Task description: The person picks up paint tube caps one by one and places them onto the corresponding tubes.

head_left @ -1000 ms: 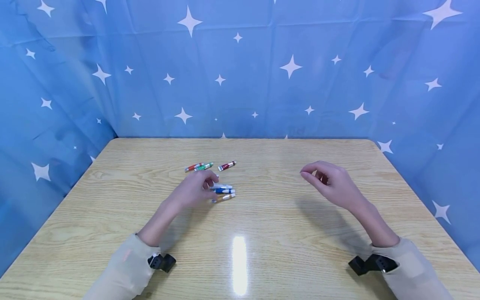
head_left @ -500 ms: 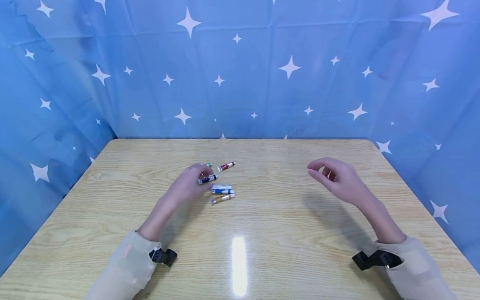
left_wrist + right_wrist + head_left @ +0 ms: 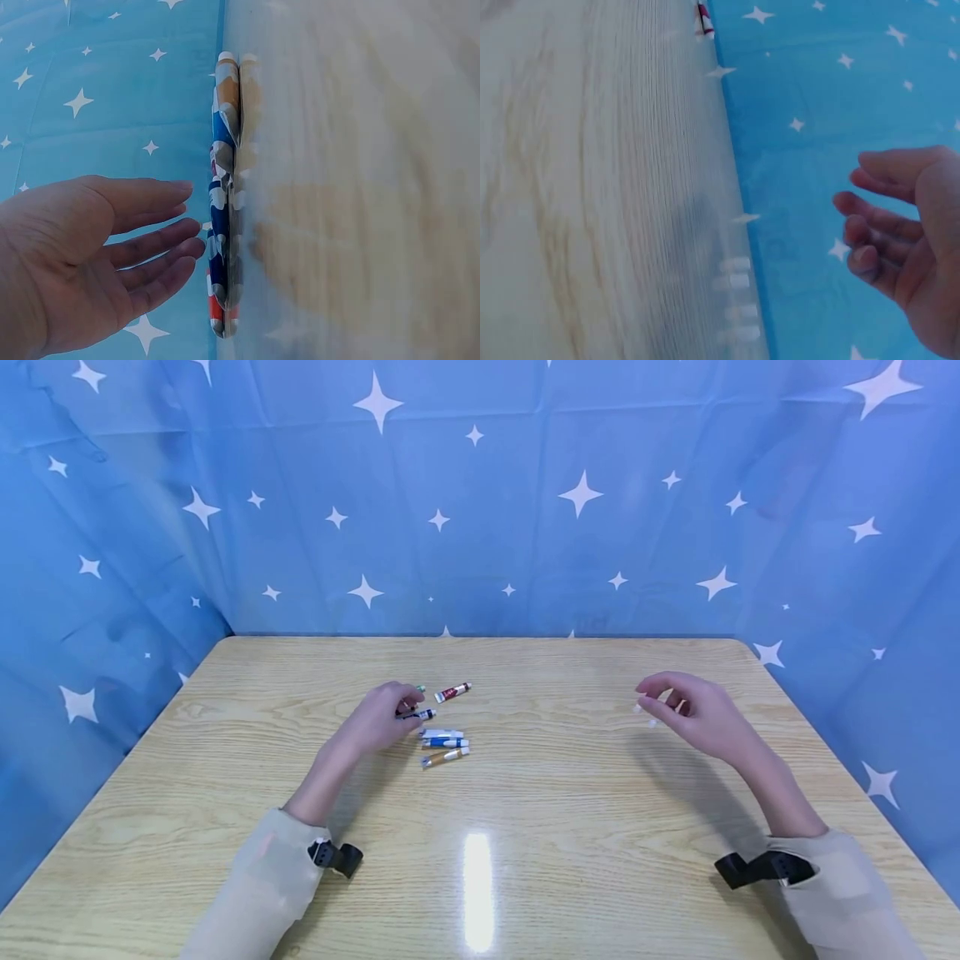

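Observation:
Several small paint tubes lie left of the table's middle in the head view. My left hand (image 3: 378,718) is over the left end of the dark blue tube (image 3: 420,715), its fingers loosely bent and apart from the tubes in the left wrist view. A green tube (image 3: 421,688) is mostly hidden behind that hand; an orange-red tube (image 3: 214,304) shows in the left wrist view. Nearer me are a pale tube (image 3: 442,734), a blue tube (image 3: 446,743) and an ochre tube (image 3: 446,757). My right hand (image 3: 693,714), holding nothing, hovers by small white pieces (image 3: 652,723).
A dark red tube (image 3: 453,692) lies farther back, to the right of the green one. The wooden table (image 3: 555,827) ends at a blue curtain (image 3: 480,552) with white stars. Black wrist cameras sit on both sleeves.
My right hand has moved to the right, and the white pieces beneath it have come into view. My left hand has drawn slightly away from the near tubes, which stay where they were.

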`<state>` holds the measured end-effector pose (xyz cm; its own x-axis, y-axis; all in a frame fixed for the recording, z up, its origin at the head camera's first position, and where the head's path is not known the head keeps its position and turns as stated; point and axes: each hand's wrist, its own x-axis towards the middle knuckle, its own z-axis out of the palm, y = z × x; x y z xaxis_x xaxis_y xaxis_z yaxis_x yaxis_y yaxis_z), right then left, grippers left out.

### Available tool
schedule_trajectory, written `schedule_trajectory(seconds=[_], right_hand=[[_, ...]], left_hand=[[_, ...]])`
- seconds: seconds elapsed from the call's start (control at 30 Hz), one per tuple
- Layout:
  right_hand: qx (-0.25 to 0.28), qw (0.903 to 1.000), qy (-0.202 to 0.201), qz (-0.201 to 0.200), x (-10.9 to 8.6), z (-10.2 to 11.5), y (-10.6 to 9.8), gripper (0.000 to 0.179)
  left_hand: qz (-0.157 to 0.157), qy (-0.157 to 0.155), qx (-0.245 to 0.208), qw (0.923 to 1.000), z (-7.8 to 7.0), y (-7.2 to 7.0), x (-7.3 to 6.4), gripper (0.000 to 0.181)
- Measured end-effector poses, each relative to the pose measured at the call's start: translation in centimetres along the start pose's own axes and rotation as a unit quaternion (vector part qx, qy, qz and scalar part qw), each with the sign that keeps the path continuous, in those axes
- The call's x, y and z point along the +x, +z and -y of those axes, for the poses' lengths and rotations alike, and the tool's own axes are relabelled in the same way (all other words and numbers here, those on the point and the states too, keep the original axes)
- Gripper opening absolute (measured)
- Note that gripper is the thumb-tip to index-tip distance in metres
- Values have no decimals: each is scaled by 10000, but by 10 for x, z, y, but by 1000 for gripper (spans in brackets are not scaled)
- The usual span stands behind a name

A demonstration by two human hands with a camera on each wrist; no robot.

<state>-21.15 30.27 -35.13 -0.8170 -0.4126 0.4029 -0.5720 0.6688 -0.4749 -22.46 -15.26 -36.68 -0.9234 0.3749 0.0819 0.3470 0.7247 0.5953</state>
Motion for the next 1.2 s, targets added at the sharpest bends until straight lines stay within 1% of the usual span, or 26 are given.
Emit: schedule_trajectory(seconds=[0.07, 0.27, 0.47, 0.63, 0.8, 0.97, 1.2], right_hand=[[-35, 9999, 121, 83, -1, -5, -2, 13], [-224, 9975, 567, 344, -5, -20, -9, 16], [-206, 9948, 818, 578, -10, -34, -14, 16], [-170, 9902, 1056, 903, -14, -41, -17, 15], [-139, 9860, 1190, 1160, -16, -48, -18, 15], [-182, 9829, 1237, 1352, -18, -54, -17, 15], [-179, 9798, 1294, 1514, -20, -58, -15, 16]], left_hand=[[26, 9, 10, 10000, 1, 0, 2, 33], [140, -108, -5, 9998, 3, 0, 6, 33], [323, -225, 56, 9992, 5, 0, 9, 30], [486, -231, 150, 9984, 6, 0, 12, 24], [515, -199, 287, 9981, 6, 1, 14, 19], [517, -323, 364, 9975, 5, 2, 14, 14], [539, -510, 230, 9970, 5, 1, 13, 10]])
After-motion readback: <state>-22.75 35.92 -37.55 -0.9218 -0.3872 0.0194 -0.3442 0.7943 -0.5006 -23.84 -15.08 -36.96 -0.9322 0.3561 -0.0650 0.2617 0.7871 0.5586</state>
